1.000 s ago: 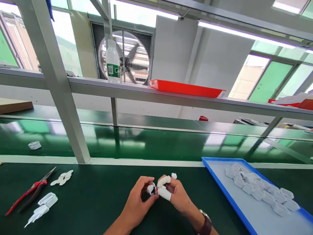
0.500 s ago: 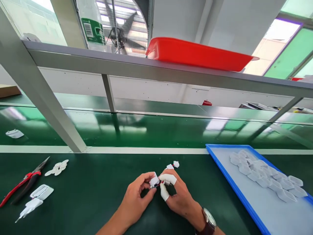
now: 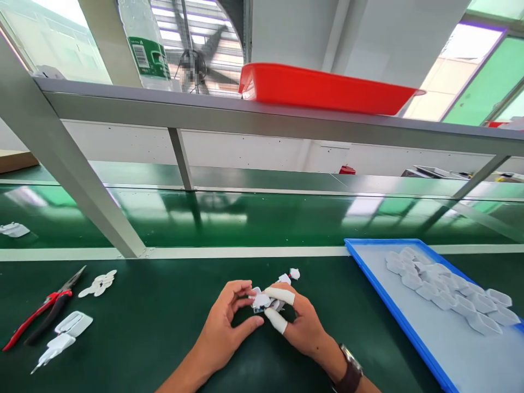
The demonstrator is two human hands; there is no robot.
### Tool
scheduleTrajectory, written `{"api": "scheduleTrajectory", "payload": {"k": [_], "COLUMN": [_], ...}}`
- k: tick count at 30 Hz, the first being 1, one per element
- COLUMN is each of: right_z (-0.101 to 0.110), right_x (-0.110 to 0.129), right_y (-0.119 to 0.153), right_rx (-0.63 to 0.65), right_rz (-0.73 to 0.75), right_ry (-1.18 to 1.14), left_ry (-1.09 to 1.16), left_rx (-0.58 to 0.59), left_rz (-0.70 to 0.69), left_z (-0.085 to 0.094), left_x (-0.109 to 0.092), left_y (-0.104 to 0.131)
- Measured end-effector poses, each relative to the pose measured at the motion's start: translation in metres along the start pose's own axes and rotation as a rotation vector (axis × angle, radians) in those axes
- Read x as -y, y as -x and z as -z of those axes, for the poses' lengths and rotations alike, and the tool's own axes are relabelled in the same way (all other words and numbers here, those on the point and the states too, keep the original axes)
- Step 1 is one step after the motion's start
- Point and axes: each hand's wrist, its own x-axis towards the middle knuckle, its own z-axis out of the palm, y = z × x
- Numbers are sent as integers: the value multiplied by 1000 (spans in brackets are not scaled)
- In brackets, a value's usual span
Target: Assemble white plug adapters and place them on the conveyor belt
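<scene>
At the centre of the green table, a small white part (image 3: 262, 301) with a bit of blue and silver sits between both hands. My right hand (image 3: 298, 318), with white covers on thumb and forefinger, pinches it from the right. My left hand (image 3: 229, 322) is at its left side; the thumb and fingers are apart, fingertips close to the part. Just behind the right fingers lie more white pieces (image 3: 284, 279), joined to a small white piece (image 3: 295, 274) by a red bit. The fingers hide some of the held part.
Red-handled pliers (image 3: 51, 305) and white pieces (image 3: 73, 324) lie at left, beside a flat white piece (image 3: 98, 284). At right stands a blue-rimmed tray (image 3: 393, 295) with several white cups (image 3: 446, 289). Above, a metal shelf (image 3: 262, 117) bears a red tray (image 3: 323, 87) and a bottle (image 3: 147, 54).
My left fingers have opened away from the white part. The right thumb and forefinger have shifted slightly left over it, and the part has turned. The view has tilted a little.
</scene>
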Motion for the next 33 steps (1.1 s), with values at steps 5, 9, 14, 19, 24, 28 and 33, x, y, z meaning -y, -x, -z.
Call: {"api": "scheduleTrajectory", "payload": {"k": [5, 9, 14, 19, 24, 28, 33], "right_z": [7, 8, 3, 2, -4, -8, -7], "right_x": [-5, -7, -8, -1, 7, 10, 11], "right_y": [-2, -4, -2, -1, -1, 2, 5], "right_rx": [-192, -158, -166, -177, -149, -136, -87], "right_rz": [-45, 96, 154, 164, 285, 352, 395], "right_ry": [105, 179, 230, 198, 164, 236, 353], "left_ry": [-538, -586, -511, -465, -489, -544, -534], "left_rx": [-45, 90, 77, -36, -132, -158, -139], "left_rz": [-97, -110, -149, -278, -477, -547, -612], "left_z": [10, 4, 0, 4, 3, 2, 2], "left_x": [20, 34, 31, 18, 13, 9, 2], "left_y": [-6, -6, -2, 0, 1, 1, -1]}}
